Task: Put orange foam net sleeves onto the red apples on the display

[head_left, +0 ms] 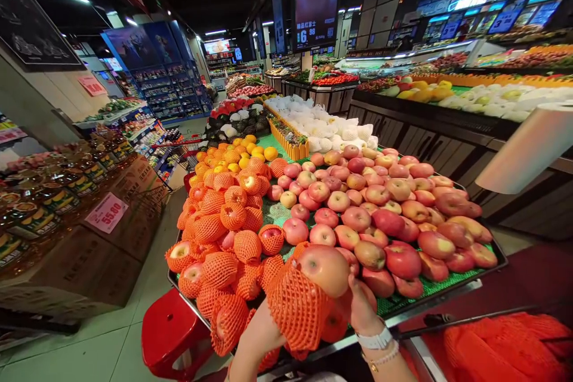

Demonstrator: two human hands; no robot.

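Observation:
I hold one pinkish-yellow apple (326, 267) over the near edge of the fruit stand (452, 286). An orange foam net sleeve (298, 307) covers its lower half. My left hand (262, 337) grips the sleeve from below and is mostly hidden by it. My right hand (360, 304), with a white watch and a bracelet on the wrist, presses on the apple's right side. Bare red apples (380, 215) lie loose on green matting to the right. Apples wrapped in orange nets (228, 233) are piled to the left.
A red stool (172, 331) stands on the floor at the stand's near left corner. Boxes of bottled goods with a 55.00 price tag (106, 212) line the left aisle. A roll of plastic bags (523, 149) juts in at right. Orange netting (505, 349) fills the bottom right.

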